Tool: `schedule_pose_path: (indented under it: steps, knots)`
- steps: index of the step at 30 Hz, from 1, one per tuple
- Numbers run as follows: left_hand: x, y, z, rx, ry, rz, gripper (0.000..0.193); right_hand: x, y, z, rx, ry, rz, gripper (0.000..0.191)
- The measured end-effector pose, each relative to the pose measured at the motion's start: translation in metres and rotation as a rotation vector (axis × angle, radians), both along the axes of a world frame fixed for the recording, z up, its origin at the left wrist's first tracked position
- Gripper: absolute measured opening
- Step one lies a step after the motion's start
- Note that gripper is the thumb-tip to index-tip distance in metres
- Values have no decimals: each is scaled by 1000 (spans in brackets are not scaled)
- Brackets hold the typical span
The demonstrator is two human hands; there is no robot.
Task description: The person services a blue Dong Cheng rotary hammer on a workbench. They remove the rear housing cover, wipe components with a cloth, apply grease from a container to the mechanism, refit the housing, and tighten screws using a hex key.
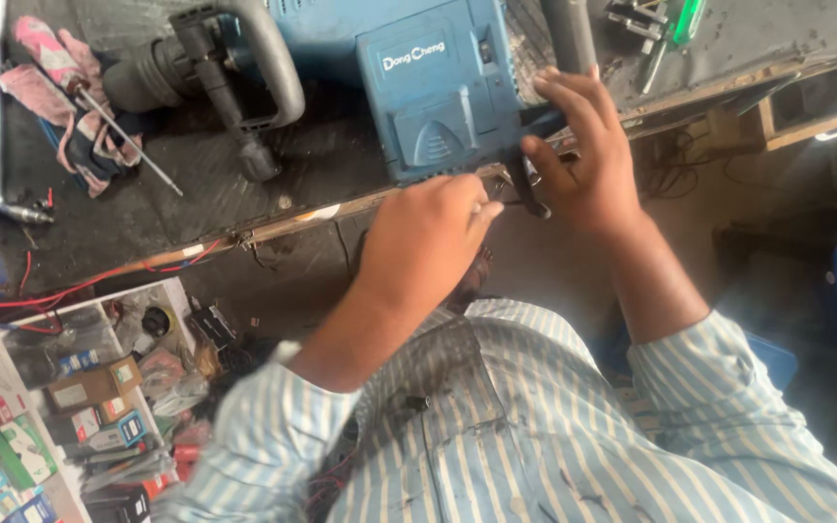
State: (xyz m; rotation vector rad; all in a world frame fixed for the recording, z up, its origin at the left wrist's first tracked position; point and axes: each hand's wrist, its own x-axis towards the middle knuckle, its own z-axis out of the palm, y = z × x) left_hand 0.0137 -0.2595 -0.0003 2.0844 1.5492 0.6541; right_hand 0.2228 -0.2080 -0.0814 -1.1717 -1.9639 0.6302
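Leaning over the table, I have both hands at the near edge of a big blue demolition hammer that lies across the dark, grimy top. My left hand is curled nearly closed, fingertips pinched on something small and dark at the lower corner of the blue housing; what exactly it grips I cannot tell, as the hand covers it. My right hand is spread wide, palm down, fingers pressing on the housing's right side beside the grey handle tube, the thumb reaching down toward the same spot.

I judge this tool heavy and stiff: a hard plastic shell over a metal body that will not shift under a light touch. Its black side handle and the curved grey rear grip look like the sound places to take hold for lifting; the smooth blue cover offers little purchase. The small part under my fingers seems light and easy to drop.

Further left lie a pink rag with a screwdriver on it, and red wires trail along the table's edge. Below them sits a tray of small boxed parts.
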Motion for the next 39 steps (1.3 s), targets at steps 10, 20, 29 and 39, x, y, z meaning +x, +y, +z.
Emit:
schedule_pose_path:
  steps: [10, 20, 29, 39]
  knots:
    - [37, -27, -87, 356, 186, -21, 72, 13, -50, -22, -161, 551, -191, 46]
    - [-8, -56, -106, 171, -329, 172, 39, -33, -70, 8, -442, 225, -299, 23]
    - [38, -45, -140, -487, -1471, 456, 48, -38, -66, -2, 35, 17, -305, 6]
    - [45, -25, -166, -721, -1974, 386, 21, -34, -55, -56, 130, 255, -138, 24]
